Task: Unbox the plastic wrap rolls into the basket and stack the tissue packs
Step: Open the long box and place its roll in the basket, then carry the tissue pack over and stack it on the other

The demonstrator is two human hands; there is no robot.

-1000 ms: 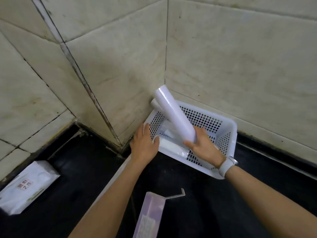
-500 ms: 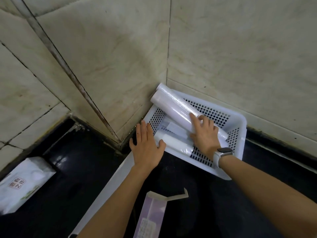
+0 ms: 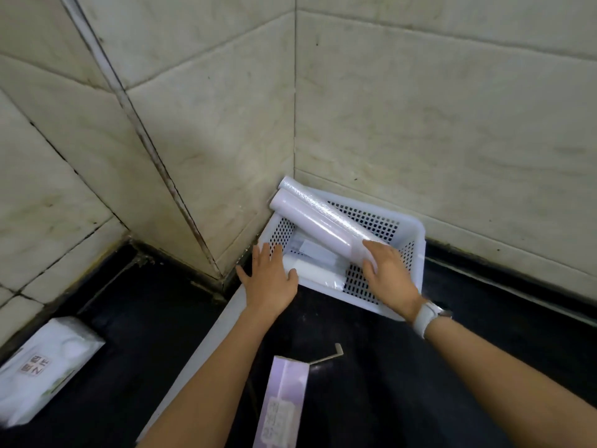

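Note:
A white perforated basket (image 3: 416,240) sits in the corner of the tiled walls on a black surface. Two plastic wrap rolls lean out over its far left corner: the front roll (image 3: 310,221) and a second roll (image 3: 290,185) behind it. A third roll (image 3: 316,273) lies flat along the basket's near side. My right hand (image 3: 387,270) cups the low end of the front roll, thumb under and fingers over it. Resting flat on the basket's near left corner is my left hand (image 3: 268,279), its fingers spread. A white tissue pack (image 3: 42,373) lies at the far left.
An opened purple carton (image 3: 284,405) with its flap up lies on the black surface between my forearms. A long white strip (image 3: 206,344) runs under my left arm. Tiled walls close in behind and to the left of the basket.
My right hand has lowered the roll from a steep tilt until it lies against the other leaning roll. My left hand stayed on the basket's corner. The view shifted slightly.

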